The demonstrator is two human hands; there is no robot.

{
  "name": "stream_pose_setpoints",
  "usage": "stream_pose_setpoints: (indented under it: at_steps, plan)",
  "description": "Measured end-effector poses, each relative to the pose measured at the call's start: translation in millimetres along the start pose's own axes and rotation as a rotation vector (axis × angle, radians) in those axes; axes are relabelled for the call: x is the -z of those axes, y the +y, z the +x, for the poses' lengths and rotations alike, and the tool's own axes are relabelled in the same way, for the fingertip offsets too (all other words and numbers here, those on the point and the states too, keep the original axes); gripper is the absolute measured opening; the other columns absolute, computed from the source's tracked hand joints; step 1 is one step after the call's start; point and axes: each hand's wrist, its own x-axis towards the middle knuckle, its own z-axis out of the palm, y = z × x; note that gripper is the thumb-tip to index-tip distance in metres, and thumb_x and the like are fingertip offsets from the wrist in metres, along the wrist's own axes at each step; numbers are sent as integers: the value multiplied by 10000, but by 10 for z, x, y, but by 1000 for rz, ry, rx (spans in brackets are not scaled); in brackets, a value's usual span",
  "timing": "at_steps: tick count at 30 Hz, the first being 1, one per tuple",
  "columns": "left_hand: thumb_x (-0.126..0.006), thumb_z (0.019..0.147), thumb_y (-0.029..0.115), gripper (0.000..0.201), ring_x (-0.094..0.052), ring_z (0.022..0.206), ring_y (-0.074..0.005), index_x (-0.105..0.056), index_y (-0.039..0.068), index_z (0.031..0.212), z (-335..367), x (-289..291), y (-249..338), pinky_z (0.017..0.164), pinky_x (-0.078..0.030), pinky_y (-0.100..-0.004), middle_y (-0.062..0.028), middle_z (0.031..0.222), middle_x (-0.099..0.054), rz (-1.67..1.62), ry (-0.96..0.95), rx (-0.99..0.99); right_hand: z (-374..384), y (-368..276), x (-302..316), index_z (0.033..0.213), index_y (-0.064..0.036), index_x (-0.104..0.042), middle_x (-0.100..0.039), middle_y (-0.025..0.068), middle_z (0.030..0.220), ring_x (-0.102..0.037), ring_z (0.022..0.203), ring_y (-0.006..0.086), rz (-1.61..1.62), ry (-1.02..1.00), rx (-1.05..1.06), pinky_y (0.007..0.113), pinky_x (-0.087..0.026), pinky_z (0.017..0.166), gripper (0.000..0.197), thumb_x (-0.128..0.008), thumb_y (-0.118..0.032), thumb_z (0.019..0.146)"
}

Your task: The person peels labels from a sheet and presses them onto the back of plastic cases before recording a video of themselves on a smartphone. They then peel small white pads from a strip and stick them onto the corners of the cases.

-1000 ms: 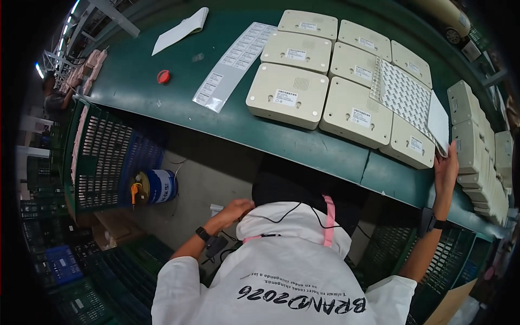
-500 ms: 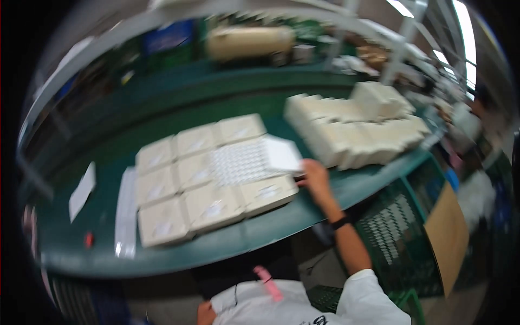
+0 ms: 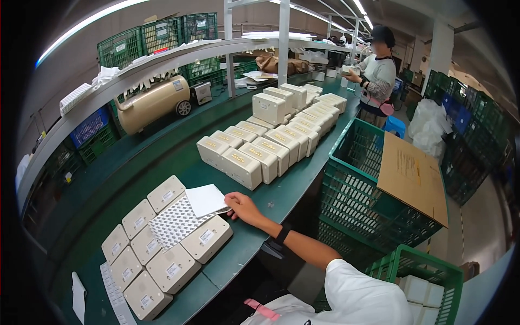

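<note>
My right hand [image 3: 242, 208] reaches in from the lower right, its fingers closed on the near edge of a plain white sheet [image 3: 206, 200]. That sheet lies over one end of a white sheet with a dark repeated print [image 3: 176, 223]; whether the two are joined, I cannot tell. Both rest on a block of cream plastic boxes [image 3: 173, 269] set in rows on the green bench, each with a small white label on top. Beside the block lies a strip of white labels [image 3: 115, 292]. My left hand is out of sight.
Many more cream boxes [image 3: 238, 165] with gold lettering stand further along the bench [image 3: 216, 281]. Right of it are a green crate [image 3: 352, 189] with a cardboard sheet [image 3: 411, 176] and a lower crate [image 3: 428, 260] holding white boxes. A co-worker [image 3: 379, 76] stands at the far end.
My view has swung to the right and up, bringing the co-worker and the crates into sight. My right hand stays at the white sheet's edge over the boxes.
</note>
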Motion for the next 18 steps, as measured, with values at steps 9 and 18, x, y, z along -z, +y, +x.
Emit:
stream_pose_setpoints:
  at_steps: [9,18]
  plan:
    - [-548,783,81,175,-275,1366,-493,-602,-62,698,179,-832,-687,1091,-112,-713,-290,1067,-615,431,194,-333,21,53,-252,1182,10,-558,-643,85,957,-648,719,145,-2,-14,3,260,-530,551,347,-567,-273,982]
    - [-582,543,251,164,-481,1225,-439,-627,98,505,117,434,151,1101,-225,-650,-109,564,-586,350,66,-412,8,262,-52,1195,-57,-613,-660,45,950,-642,729,124,-161,16,88,242,-513,582,362,-537,-349,996]
